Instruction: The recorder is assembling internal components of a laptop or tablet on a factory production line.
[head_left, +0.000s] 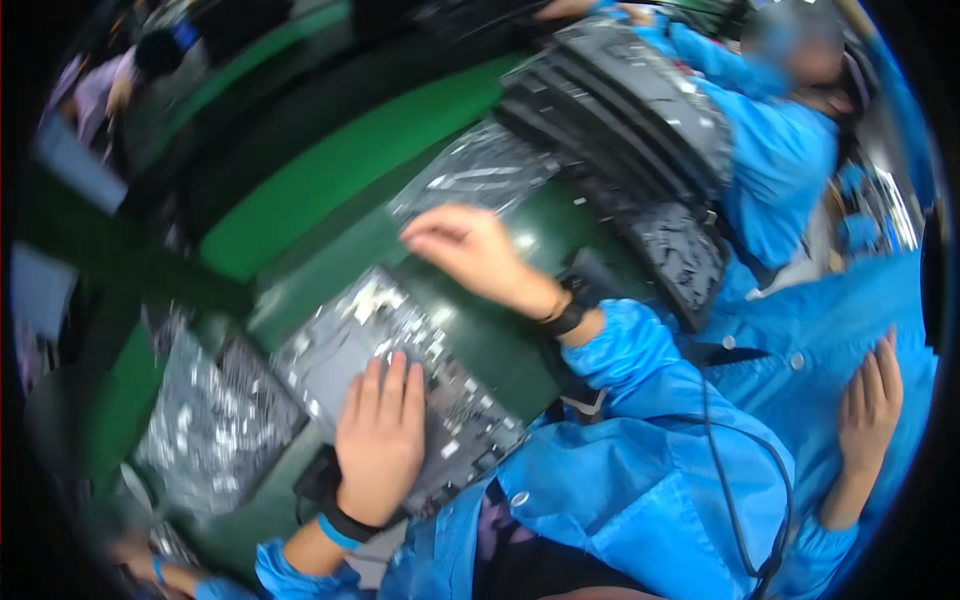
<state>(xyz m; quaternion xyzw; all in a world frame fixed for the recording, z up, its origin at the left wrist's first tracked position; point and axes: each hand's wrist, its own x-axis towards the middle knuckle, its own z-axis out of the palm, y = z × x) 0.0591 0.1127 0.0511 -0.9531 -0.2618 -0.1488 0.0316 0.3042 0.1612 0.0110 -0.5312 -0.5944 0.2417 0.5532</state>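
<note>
The grey panel [452, 402] lies on the green tabletop [490, 340] under our left hand [380, 440], its grip spread flat, fingers straight. Our right hand [470, 250], fingers bent, is near a clear plastic bag [475, 172]; we cannot tell whether its grip pinches something.

Dark green was shown by the tabletop [500, 360], and a brighter green by the strip [330, 180]. The flat electronic assembly [330, 360] was toned in greys and speckled with white and silvery patches. The clear plastic bag [190, 430] was streaked with silvery glints. The stacked panels [610, 120] were coloured dark grey to black, dotted with pale flecks. Bright blue was worn as a smock [620, 490], set with a whitish button [519, 498]. The right wristband [568, 318] was seen as black; the left wristband [350, 525], black edged with light blue.
</note>
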